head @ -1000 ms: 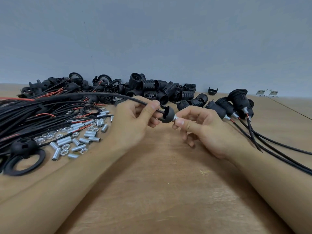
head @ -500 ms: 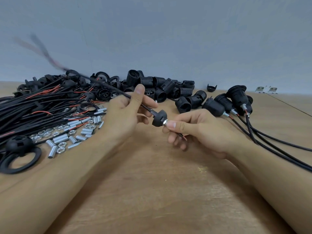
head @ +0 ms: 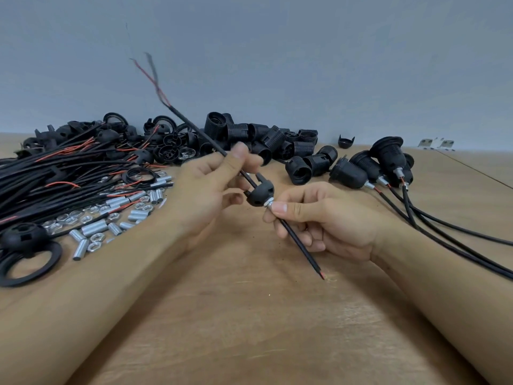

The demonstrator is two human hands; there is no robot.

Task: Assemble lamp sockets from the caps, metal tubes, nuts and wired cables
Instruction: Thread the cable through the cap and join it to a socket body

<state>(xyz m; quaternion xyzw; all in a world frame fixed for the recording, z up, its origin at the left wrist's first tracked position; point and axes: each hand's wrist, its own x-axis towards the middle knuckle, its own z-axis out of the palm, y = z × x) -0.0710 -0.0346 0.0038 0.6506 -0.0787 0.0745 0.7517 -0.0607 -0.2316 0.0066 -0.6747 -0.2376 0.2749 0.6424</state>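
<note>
Fingers on the left hand are pinching a black cable between thumb and forefinger, just above a black cap that the cable runs straight through. Right hand has its thumb and forefinger clamped on the little metal tube sticking out of the cap's narrow end, with the other fingers curled under the cable. So both hands are gripping, and the whole thing is held up off the wooden table, about dead centre. Cable goes diagonal: the short end pokes down past the right hand toward the table with a bit of red at the tip, the long end shoots up and left over the parts, and its stripped red and black wires are blurry against the grey wall. Off to the left there's a big bundle of cables, and in front of it a scatter of loose metal tubes and nuts. Near the left edge sits a spare cap on a black ring. Along the back is a heap of threaded socket bodies. On the right, a few finished sockets lie together with their cables trailing off toward the right edge.
</note>
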